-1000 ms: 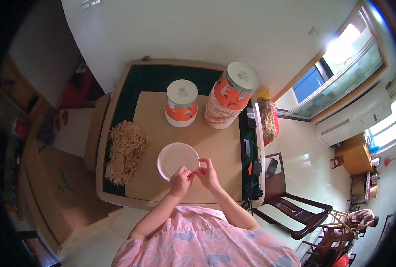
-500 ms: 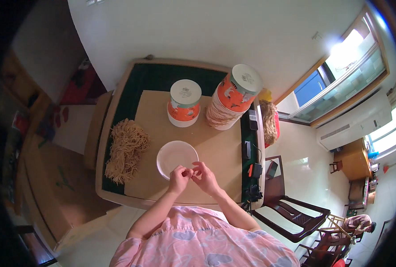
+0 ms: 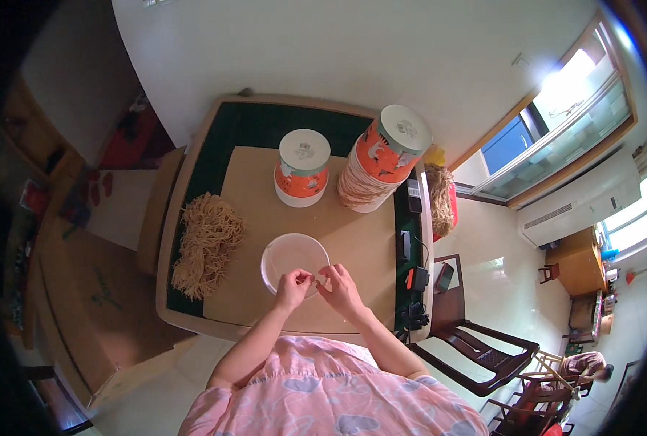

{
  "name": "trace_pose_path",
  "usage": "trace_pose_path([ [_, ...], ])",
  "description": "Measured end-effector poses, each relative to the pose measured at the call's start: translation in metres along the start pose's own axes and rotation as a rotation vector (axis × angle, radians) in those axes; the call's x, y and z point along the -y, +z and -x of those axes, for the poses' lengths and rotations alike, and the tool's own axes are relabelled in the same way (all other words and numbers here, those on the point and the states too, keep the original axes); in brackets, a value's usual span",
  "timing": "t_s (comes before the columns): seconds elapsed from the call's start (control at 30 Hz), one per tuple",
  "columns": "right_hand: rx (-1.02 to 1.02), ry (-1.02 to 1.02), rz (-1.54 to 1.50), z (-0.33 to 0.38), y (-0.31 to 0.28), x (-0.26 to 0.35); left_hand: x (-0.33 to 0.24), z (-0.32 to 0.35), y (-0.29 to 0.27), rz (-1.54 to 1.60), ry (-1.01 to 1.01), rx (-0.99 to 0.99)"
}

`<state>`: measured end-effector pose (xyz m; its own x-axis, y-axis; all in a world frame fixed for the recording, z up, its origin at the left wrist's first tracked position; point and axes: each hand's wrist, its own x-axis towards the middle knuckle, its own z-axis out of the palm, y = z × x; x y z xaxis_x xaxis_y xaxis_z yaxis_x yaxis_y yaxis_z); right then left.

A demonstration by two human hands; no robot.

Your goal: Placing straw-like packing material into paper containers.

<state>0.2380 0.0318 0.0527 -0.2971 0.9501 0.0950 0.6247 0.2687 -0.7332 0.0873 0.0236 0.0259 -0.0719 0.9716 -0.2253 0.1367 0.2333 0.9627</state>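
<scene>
A round white tub with its open mouth upward stands on the brown cardboard sheet in front of me. At its near right rim my left hand is closed in a pinch, its fingertips over the mouth. Close beside it, my right hand also pinches, thumb and forefinger together. Whatever lies between the fingers is too small to make out. To the left lies a loose bundle of beige strands, like cord or string.
Behind the tub stands a short stack of upturned orange and white paper buckets. A taller stack is right of it. Chargers and cables line the table's right edge. A dark wooden chair stands right; a person sits farther off.
The white tub has shifted slightly right and toward me. My fingertips, close together before, are now a little farther apart.
</scene>
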Motion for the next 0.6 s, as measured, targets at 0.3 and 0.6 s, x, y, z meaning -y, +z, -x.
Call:
trace_pose_path([
  [0.3,0.030,0.079,0.038,0.0032,0.0011,0.0010,0.0035,-0.0006,-0.0021,0.015,-0.048,0.012],
  [0.6,0.033,0.090,0.087,0.0045,-0.0010,0.0016,-0.0042,0.0008,-0.0029,0.121,-0.123,0.037],
])
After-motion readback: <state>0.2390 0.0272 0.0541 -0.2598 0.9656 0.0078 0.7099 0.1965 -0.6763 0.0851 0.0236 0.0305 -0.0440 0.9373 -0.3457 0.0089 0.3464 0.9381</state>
